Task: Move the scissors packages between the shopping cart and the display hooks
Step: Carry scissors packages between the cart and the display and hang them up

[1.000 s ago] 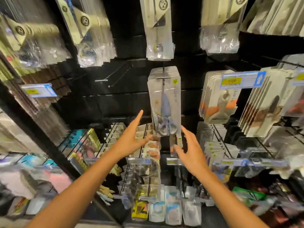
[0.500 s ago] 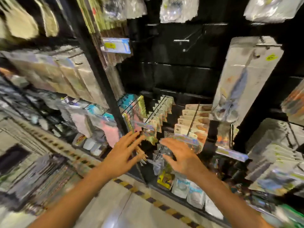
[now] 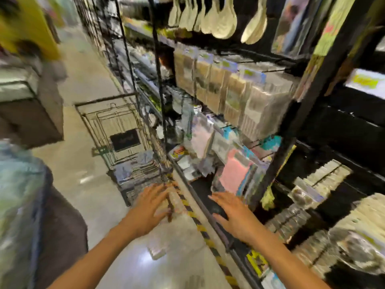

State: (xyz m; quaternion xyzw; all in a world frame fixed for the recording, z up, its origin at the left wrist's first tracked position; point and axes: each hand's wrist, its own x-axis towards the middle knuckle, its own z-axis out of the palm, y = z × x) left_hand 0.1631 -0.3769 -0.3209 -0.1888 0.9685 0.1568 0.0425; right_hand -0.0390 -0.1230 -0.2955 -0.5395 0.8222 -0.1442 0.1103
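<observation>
The view is heavily blurred by motion. A wire shopping cart [image 3: 116,130] stands on the aisle floor to the left of the shelving, with a few bluish scissors packages [image 3: 125,171] lying in its bottom. My left hand [image 3: 152,207] hovers with spread, straight fingers just short of the cart's near end. A pale translucent smear lies under it, too blurred to identify. My right hand [image 3: 233,213] is flat with straight fingers over the bottom shelf edge and holds nothing. The scissors display hooks are out of view.
Black shelving [image 3: 279,155] full of hanging packets runs along the right, with pale spoons [image 3: 218,19] hung at the top. A yellow-black floor stripe [image 3: 200,226] marks the shelf base. A person in yellow [image 3: 27,28] stands at the far left, and a brown counter [image 3: 31,119] is nearby.
My head has swung left and down from the scissors hook to the aisle and cart. Both hands dropped from the hanging scissors package to low over the floor.
</observation>
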